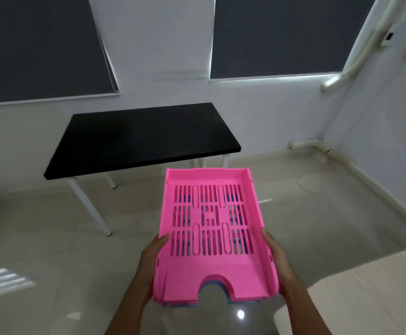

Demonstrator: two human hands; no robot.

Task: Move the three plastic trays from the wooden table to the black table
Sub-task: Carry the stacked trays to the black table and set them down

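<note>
A stack of plastic trays hangs in the air in front of me, over the floor. The pink slotted tray (211, 269) is on top; a blue tray's edge (185, 306) shows beneath it, and blue shows through the slots. How many trays lie under the pink one I cannot tell. My left hand (152, 256) grips the stack's left side. My right hand (275, 256) grips its right side. The black table (139, 136) with white legs stands ahead by the wall, its top bare, a short distance beyond the trays.
A pale wooden tabletop corner (366, 293) lies at the lower right. Glossy tiled floor (52, 250) spreads between me and the black table. Dark window blinds (40, 44) hang on the white wall behind. A white pipe (305, 143) runs along the right wall's base.
</note>
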